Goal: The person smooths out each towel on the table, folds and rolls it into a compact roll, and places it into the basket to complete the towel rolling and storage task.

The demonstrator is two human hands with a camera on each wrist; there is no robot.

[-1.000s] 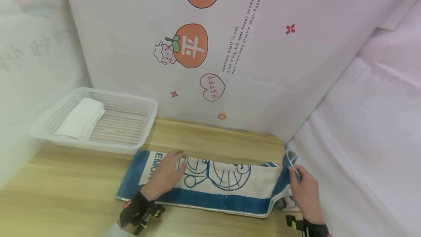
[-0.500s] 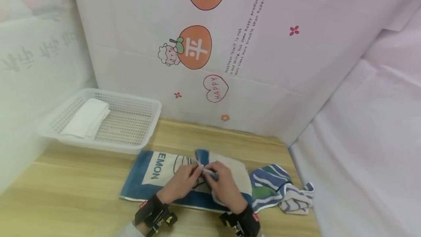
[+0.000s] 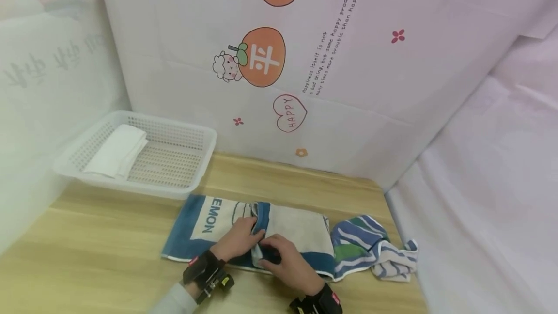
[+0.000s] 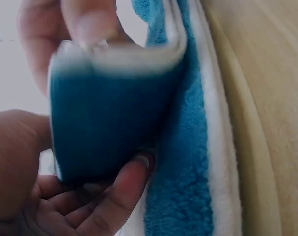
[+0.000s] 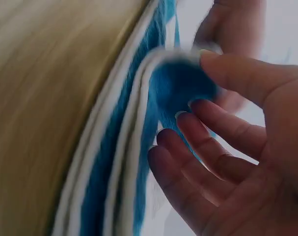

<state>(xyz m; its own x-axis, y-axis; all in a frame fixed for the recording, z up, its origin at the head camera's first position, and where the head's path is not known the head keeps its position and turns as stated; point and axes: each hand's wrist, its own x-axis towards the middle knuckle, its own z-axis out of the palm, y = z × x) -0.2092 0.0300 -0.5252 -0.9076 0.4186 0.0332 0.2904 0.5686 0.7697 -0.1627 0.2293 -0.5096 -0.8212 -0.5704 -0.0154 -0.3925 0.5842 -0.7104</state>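
A blue and cream towel (image 3: 296,229) with lettering lies on the table, its right part folded over to the left. My left hand (image 3: 237,240) holds the raised blue edge of that folded part near the middle. In the left wrist view, the blue flap (image 4: 109,113) stands between the left hand's thumb and fingers (image 4: 121,194). My right hand (image 3: 289,263) pinches the near corner of the same edge. From the right wrist, its thumb meets the white hem, and its fingers (image 5: 212,152) curve beside the flap. Stacked towel layers (image 5: 124,162) show below.
A crumpled striped towel (image 3: 362,243) in blue, green and white touches the folded towel's right end. At the back left, a white plastic basket (image 3: 202,164) holds a folded white cloth (image 3: 117,151). Printed white sheets (image 3: 348,125) enclose the wooden table (image 3: 109,236).
The right hand has carried the towel's right end leftward over its middle, uncovering the striped towel. The left hand has shifted right onto that edge. Lately the raised edge has been lowered.
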